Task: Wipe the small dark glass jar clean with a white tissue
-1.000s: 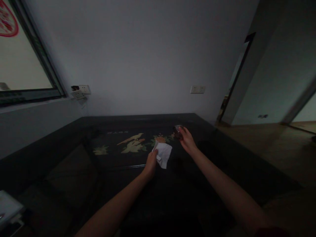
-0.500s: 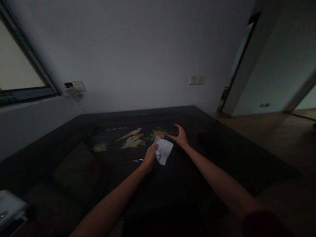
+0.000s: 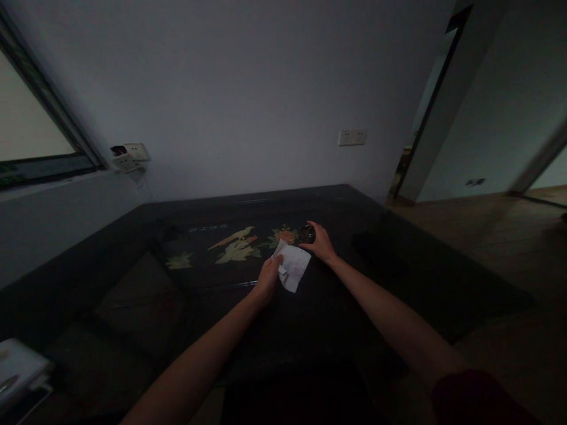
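My left hand (image 3: 269,276) is closed on a crumpled white tissue (image 3: 292,267) held over the dark table (image 3: 336,203). Just to its right, my right hand (image 3: 321,242) grips a small dark round object (image 3: 307,234), perhaps a cup or jar, which rests on or just above the tabletop. The tabletop bears a painted bird-and-flower design (image 3: 234,245) right behind both hands. The room is dim, so fine detail of the round object is hard to see.
A white wall with sockets (image 3: 352,137) stands behind the table. A window (image 3: 31,130) is at the left, with more sockets (image 3: 128,156) beside it. A doorway (image 3: 425,118) opens at the right onto wooden floor (image 3: 487,236). A white object (image 3: 18,372) lies at the lower left.
My right hand has lowered the small dark round object and brought it left, closer to the tissue. My left hand has kept hold of the tissue with little movement.
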`<state>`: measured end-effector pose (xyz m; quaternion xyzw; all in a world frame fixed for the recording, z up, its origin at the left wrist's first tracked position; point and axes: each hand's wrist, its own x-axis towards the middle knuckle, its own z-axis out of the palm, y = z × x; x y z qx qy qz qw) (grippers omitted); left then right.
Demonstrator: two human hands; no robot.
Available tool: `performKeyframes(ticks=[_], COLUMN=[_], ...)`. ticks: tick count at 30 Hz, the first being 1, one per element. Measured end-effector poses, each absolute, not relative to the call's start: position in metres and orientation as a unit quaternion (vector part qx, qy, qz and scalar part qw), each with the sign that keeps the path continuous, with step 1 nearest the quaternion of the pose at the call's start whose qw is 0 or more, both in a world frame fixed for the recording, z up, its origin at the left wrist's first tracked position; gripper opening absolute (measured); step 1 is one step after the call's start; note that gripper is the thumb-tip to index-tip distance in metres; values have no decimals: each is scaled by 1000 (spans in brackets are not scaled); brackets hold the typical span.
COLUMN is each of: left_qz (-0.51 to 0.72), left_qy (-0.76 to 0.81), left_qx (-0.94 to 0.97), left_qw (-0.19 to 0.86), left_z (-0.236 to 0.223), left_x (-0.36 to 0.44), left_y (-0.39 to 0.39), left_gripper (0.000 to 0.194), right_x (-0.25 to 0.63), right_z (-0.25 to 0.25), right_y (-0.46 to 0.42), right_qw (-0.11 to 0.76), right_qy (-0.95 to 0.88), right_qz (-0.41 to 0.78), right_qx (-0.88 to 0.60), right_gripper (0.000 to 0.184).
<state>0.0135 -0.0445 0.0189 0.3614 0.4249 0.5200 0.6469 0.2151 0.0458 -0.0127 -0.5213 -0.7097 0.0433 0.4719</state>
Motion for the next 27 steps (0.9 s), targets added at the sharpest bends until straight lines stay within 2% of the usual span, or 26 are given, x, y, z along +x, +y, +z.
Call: performKeyframes(ticks=[27], left_qz=[517], left_qy=[432], left_qx=[343], left_qw=[654], left_z=[22], left_x=[14], left_y=[-45], left_gripper=[13], right_x=[216], right_z=[-18], right_y=[50], right_qw=[448], right_qy=[-722], right_qz=[60], right_qx=[-523], right_gripper=[79])
